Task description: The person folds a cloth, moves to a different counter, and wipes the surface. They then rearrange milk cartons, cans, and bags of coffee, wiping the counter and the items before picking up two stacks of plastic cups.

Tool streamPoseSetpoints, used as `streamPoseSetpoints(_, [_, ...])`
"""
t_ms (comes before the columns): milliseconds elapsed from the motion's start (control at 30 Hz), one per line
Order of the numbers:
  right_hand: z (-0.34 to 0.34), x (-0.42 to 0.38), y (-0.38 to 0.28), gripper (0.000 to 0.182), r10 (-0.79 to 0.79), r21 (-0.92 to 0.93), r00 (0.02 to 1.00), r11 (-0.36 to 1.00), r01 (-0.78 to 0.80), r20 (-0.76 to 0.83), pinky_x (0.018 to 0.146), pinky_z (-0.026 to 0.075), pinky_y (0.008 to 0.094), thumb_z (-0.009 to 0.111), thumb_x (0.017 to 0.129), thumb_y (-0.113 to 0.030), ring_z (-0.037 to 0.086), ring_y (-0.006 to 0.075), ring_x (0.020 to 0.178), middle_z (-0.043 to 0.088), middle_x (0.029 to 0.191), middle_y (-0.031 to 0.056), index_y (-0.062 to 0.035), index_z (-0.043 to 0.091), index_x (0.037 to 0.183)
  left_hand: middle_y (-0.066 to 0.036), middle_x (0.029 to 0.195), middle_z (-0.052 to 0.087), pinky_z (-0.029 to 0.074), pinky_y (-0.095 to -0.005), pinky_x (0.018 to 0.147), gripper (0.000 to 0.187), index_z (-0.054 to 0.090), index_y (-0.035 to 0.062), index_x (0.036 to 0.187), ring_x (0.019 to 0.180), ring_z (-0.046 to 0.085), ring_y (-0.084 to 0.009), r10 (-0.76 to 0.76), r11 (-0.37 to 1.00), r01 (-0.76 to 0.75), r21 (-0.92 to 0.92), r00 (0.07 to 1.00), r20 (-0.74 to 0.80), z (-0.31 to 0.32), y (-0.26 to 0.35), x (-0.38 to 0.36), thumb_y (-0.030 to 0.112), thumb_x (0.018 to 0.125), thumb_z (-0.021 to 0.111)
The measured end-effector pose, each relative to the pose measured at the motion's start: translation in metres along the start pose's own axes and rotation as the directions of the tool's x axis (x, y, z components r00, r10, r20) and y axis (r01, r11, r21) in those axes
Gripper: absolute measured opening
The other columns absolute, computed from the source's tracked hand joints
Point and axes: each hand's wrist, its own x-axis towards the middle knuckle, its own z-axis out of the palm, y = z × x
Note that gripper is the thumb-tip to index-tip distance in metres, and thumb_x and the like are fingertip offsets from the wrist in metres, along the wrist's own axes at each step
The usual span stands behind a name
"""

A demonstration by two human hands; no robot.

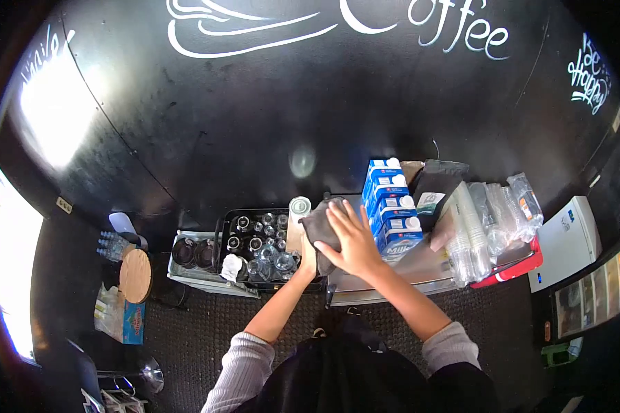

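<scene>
A dark grey cloth or pouch (322, 227) is between my two hands, in front of the black wall. My left hand (308, 258) grips it from the left and below, its fingers mostly hidden. Over its right side lies my right hand (352, 241), with fingers spread against the surface. Just left of the dark item stands a tall pale container with a round greenish-white lid (300, 206). Blue milk cartons (401, 234) with white caps are lined up to the right of my right hand.
A black tray (220, 237) holds several glasses and jars. Stacked plastic cups (472, 230) lie right of the cartons, near a red item (523, 267) and a white fridge (565, 237). A round wooden stool (136, 275) stands at the left.
</scene>
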Motion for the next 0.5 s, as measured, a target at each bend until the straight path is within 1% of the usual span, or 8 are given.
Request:
streamPoseSetpoints(100, [0.011, -0.010, -0.006, 0.047, -0.186, 0.186, 0.981, 0.964, 0.191, -0.046, 0.106, 0.028, 0.0476, 0.064, 0.081, -0.021, 0.045, 0.0272, 0.124, 0.051, 0.130, 0.0114, -0.0012, 0.053, 0.123, -0.011, 0.134, 0.042, 0.035, -0.0358, 0.103, 0.048, 0.039, 0.0035, 0.133, 0.125, 0.040, -0.0206, -0.025, 0.990, 0.025, -0.135, 1.000, 0.007, -0.015, -0.004, -0.008, 0.028, 0.092, 0.046])
streamPoseSetpoints(167, [0.004, -0.013, 0.012, 0.049, -0.313, 0.212, 0.948, 0.924, 0.319, -0.063, 0.105, 0.030, 0.0479, 0.066, 0.079, -0.018, 0.046, 0.0248, 0.124, 0.053, 0.130, 0.0087, -0.0061, 0.053, 0.125, -0.015, 0.133, 0.044, 0.035, -0.0360, 0.103, 0.053, 0.041, 0.0005, 0.130, 0.124, 0.041, -0.0244, 0.291, 0.852, -0.343, 0.394, 0.938, 0.188, -0.012, 0.015, -0.016, 0.024, 0.085, 0.053])
streamPoseSetpoints(200, [-0.004, -0.014, 0.016, 0.051, -0.259, 0.176, 0.966, 0.952, 0.252, 0.017, 0.106, 0.026, 0.0512, 0.061, 0.084, -0.034, 0.042, 0.0270, 0.127, 0.048, 0.135, 0.0074, -0.0061, 0.052, 0.126, -0.017, 0.131, 0.046, 0.036, -0.0362, 0.102, 0.053, 0.042, -0.0007, 0.128, 0.122, 0.044, -0.0264, 0.432, 0.628, -0.551, 0.549, 0.834, 0.344, -0.008, 0.027, -0.018, 0.022, 0.082, 0.055])
streamPoseSetpoints(233, [-0.012, -0.012, 0.009, 0.053, -0.165, 0.097, 0.986, 0.982, 0.161, 0.036, 0.107, 0.024, 0.0524, 0.060, 0.085, -0.037, 0.040, 0.0294, 0.128, 0.046, 0.136, 0.0080, -0.0064, 0.052, 0.127, -0.013, 0.127, 0.049, 0.041, -0.0339, 0.095, 0.055, 0.041, -0.0010, 0.128, 0.115, 0.049, -0.0225, 0.161, 0.753, -0.243, 0.612, 0.969, 0.187, 0.002, 0.046, -0.019, 0.024, 0.081, 0.056])
streamPoseSetpoints(333, [-0.003, -0.010, -0.021, 0.056, 0.021, 0.009, 1.000, 1.000, -0.021, 0.001, 0.108, 0.020, 0.0543, 0.056, 0.085, -0.041, 0.036, 0.0356, 0.130, 0.042, 0.139, 0.0108, -0.0051, 0.050, 0.128, -0.022, 0.121, 0.053, 0.040, -0.0393, 0.097, 0.051, 0.046, -0.0015, 0.124, 0.114, 0.051, -0.0333, 0.175, 0.765, -0.247, 0.595, 0.969, 0.177, 0.011, 0.055, -0.018, 0.024, 0.081, 0.054])
streamPoseSetpoints(400, [0.005, -0.012, -0.014, 0.053, -0.027, 0.034, 0.999, 0.999, 0.029, -0.032, 0.108, 0.022, 0.0525, 0.055, 0.087, -0.037, 0.037, 0.0346, 0.129, 0.043, 0.137, 0.0136, -0.0023, 0.050, 0.126, -0.019, 0.116, 0.057, 0.043, -0.0383, 0.094, 0.046, 0.047, -0.0007, 0.121, 0.107, 0.056, -0.0294, 0.467, 0.396, -0.574, 0.717, 0.798, 0.381, 0.019, 0.063, -0.017, 0.017, 0.079, 0.054])
streamPoseSetpoints(467, [0.002, -0.018, 0.008, 0.051, -0.214, 0.362, 0.976, 0.908, 0.211, -0.031, 0.108, 0.024, 0.0499, 0.053, 0.087, -0.034, 0.037, 0.0345, 0.129, 0.042, 0.138, 0.0141, -0.0005, 0.049, 0.125, -0.016, 0.117, 0.057, 0.045, -0.0365, 0.091, 0.050, 0.046, 0.0001, 0.122, 0.105, 0.057, -0.0259, 0.302, 0.771, -0.439, 0.460, 0.890, 0.343, 0.026, 0.076, -0.025, 0.009, 0.073, 0.056])
streamPoseSetpoints(500, [-0.001, -0.021, 0.010, 0.047, -0.185, 0.387, 0.978, 0.899, 0.207, -0.093, 0.108, 0.025, 0.0457, 0.047, 0.091, -0.034, 0.039, 0.0324, 0.128, 0.043, 0.137, 0.0170, -0.0008, 0.047, 0.125, -0.014, 0.114, 0.058, 0.046, -0.0344, 0.090, 0.060, 0.045, 0.0005, 0.123, 0.103, 0.058, -0.0233, 0.385, 0.776, -0.471, 0.420, 0.880, 0.278, 0.033, 0.081, -0.028, 0.003, 0.066, 0.061])
